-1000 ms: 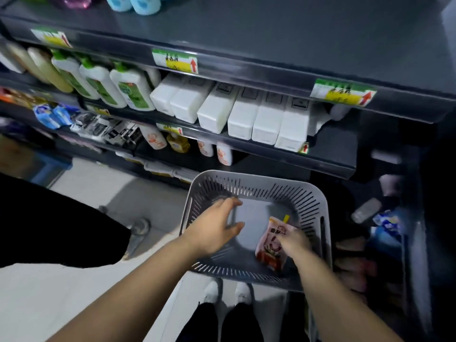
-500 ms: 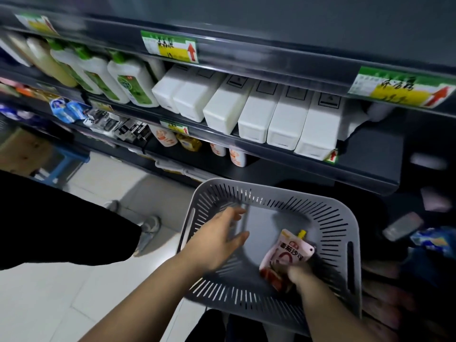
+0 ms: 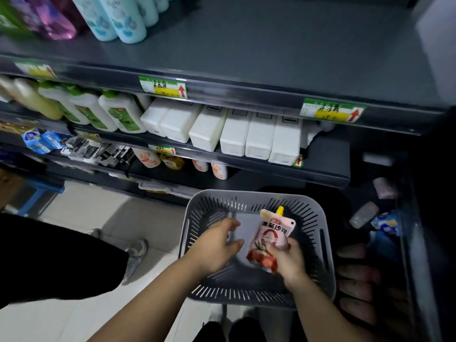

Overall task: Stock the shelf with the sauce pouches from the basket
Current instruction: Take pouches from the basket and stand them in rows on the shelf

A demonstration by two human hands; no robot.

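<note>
A grey slotted basket [image 3: 318, 218] sits low in front of the shelves. My right hand [image 3: 290, 260] grips the lower part of a pink sauce pouch [image 3: 271, 234] with a yellow spout and red print, lifted upright inside the basket. My left hand [image 3: 217, 243] is over the basket's left side with its fingers loosely spread, holding nothing. The dark shelf [image 3: 325, 166] rises behind the basket, with several similar pouches [image 3: 218, 170] standing on a lower level.
White boxes [image 3: 234, 134] and green-labelled bottles [image 3: 116, 114] fill the middle shelf. Blue and pink bottles [image 3: 118, 16] stand on the top shelf. A person in black [image 3: 49, 255] stands at left on the tiled floor. Dim goods [image 3: 362, 214] lie at right.
My right hand has lifted the pouch upright and higher in the basket. The view has tilted up, showing the top shelf. My left hand stays over the basket.
</note>
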